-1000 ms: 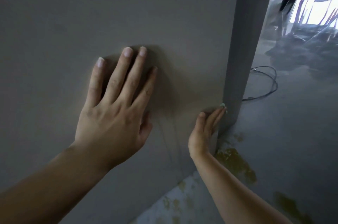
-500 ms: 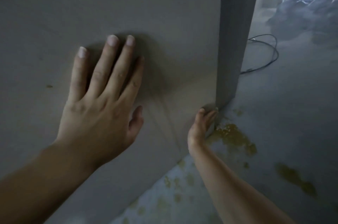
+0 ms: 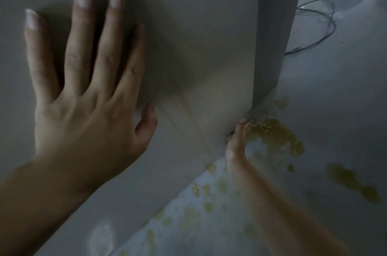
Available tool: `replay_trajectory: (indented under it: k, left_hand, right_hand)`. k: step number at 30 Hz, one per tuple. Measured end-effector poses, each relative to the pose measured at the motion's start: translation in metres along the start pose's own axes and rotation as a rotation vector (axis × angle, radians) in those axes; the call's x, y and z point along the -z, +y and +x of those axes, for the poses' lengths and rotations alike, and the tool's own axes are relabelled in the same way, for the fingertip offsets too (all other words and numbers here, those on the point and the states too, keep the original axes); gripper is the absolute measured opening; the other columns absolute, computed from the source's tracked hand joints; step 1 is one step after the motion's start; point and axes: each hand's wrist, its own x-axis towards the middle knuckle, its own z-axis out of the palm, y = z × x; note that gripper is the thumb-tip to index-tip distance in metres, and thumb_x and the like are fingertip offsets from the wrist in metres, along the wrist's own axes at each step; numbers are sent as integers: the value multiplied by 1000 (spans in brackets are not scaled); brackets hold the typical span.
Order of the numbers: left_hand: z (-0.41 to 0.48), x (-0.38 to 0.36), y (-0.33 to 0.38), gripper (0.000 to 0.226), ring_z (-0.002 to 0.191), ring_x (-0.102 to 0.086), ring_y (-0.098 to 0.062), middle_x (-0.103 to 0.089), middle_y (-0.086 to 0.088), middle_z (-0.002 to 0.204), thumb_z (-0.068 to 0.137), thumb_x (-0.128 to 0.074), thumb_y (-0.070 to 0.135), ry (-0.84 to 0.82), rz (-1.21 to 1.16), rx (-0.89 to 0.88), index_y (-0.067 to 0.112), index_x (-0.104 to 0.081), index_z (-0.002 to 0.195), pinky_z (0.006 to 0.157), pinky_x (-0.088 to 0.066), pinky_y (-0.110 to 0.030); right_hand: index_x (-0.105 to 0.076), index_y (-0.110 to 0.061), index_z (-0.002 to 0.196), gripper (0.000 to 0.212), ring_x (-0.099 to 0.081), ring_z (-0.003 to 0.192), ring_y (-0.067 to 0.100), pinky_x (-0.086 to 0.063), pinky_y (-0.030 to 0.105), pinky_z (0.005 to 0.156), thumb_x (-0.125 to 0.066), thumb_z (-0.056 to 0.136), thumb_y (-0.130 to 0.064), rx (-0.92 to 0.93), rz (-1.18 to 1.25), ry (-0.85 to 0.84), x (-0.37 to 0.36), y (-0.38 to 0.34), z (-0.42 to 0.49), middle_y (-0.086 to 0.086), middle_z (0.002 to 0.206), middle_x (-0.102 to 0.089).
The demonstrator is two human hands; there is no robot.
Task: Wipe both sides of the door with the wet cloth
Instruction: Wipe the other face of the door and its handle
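The person's left hand lies flat against the face of the grey door. Its palm is on the panel and its fingers are straight and spread wide, pointing up; they hold nothing. The thumb angles out to the right, and the hand throws a soft shadow on the panel just beside the fingertips. The bare forearm comes in from the lower left corner.

The door fills the left and middle of the view. Its bottom edge slants down to the left above the floor. To the right its face ends at a darker narrow door edge that runs down to the lower corner.

At that lower corner the right hand reaches up from the lower right, its fingers close together and touching the bottom of the door. The hand is small and blurred, so it cannot be told whether these fingers grip anything or only rest against the corner.

Just beside the right hand, yellow-brown stains blotch the floor. Smaller specks trail left under the door's bottom edge, and another patch lies further right. Further back, beyond the door edge, a thin dark cable loops on the floor.
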Motion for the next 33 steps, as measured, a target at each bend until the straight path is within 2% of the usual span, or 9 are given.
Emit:
replay_trajectory:
  k: [2, 4, 7, 11, 17, 19, 24, 29, 33]
  left_hand:
    - [-3, -3, -2, 77, 159, -1, -35, 15, 1, 171, 96, -33, 47, 9, -27, 5, 19, -7, 163, 114, -26, -73]
    - [-7, -5, -4, 77, 159, -4, -34, 16, 3, 171, 96, -34, 46, 26, -51, -1, 20, -7, 163, 114, -27, -73]
    - [-3, -7, -5, 78, 159, -6, -35, 10, 0, 172, 96, -36, 45, 26, -58, -12, 18, -9, 163, 116, -26, -71]
    - [-4, -4, -3, 78, 159, -4, -34, 11, -1, 171, 95, -34, 45, 19, -45, -7, 17, -8, 163, 116, -25, -71]
    - [-3, -3, -3, 76, 159, -1, -36, 11, -5, 171, 97, -35, 42, 63, 19, -49, 11, -11, 162, 115, -24, -73]
    - [-3, -2, -2, 76, 158, 1, -37, 8, -8, 171, 97, -36, 41, 63, 43, -52, 9, -12, 161, 115, -22, -73]
    - [-6, 9, 4, 80, 159, 0, -35, -1, -15, 171, 94, -44, 40, 92, 162, -71, 3, -19, 160, 123, -7, -67]
    - [-19, 33, -14, 78, 158, -11, -37, -14, -21, 169, 90, -56, 34, 153, 165, -121, -3, -34, 155, 128, -8, -53]
    - [-46, 49, -30, 76, 157, -14, -38, -18, -21, 168, 88, -60, 32, 206, 159, -69, -2, -40, 153, 127, -9, -56]
  right_hand:
    - [13, -12, 159, 64, 6, 151, 4, -5, 17, 116, -23, 112, -35, 62, -15, -25, -4, 7, -27, -10, 163, 10]
    - [11, -12, 160, 62, 1, 149, 3, -7, 26, 122, -25, 112, -30, 95, -37, -7, -7, 11, -35, -13, 159, 5]
    - [9, -14, 160, 65, 4, 157, 17, -5, 41, 127, -25, 111, -39, -17, -22, 46, -2, 8, 5, 1, 169, 11]
    - [11, -10, 160, 78, 7, 157, 16, -5, 42, 128, -30, 108, -50, 29, -70, 40, -2, 13, -3, 4, 169, 17]
    - [9, -6, 159, 84, 9, 156, 17, 2, 20, 120, -37, 105, -51, -18, -87, -35, -20, 32, -46, 6, 168, 17]
    - [5, -1, 158, 77, 14, 156, 17, 4, 22, 121, -33, 108, -45, 107, -165, 0, -34, 7, -60, 9, 167, 18]
    - [3, -1, 159, 81, 15, 156, 19, 1, 37, 128, -19, 105, -57, 838, -351, -124, -47, -27, -100, 7, 167, 17]
    - [7, -5, 157, 109, 18, 150, -1, 1, 42, 126, -14, 88, -87, 566, -242, -3, -41, -35, -75, 9, 167, 18]
    - [4, -4, 159, 81, 13, 157, 24, -4, 53, 127, -24, 104, -57, 933, -295, -86, -64, -103, -109, 8, 168, 18]
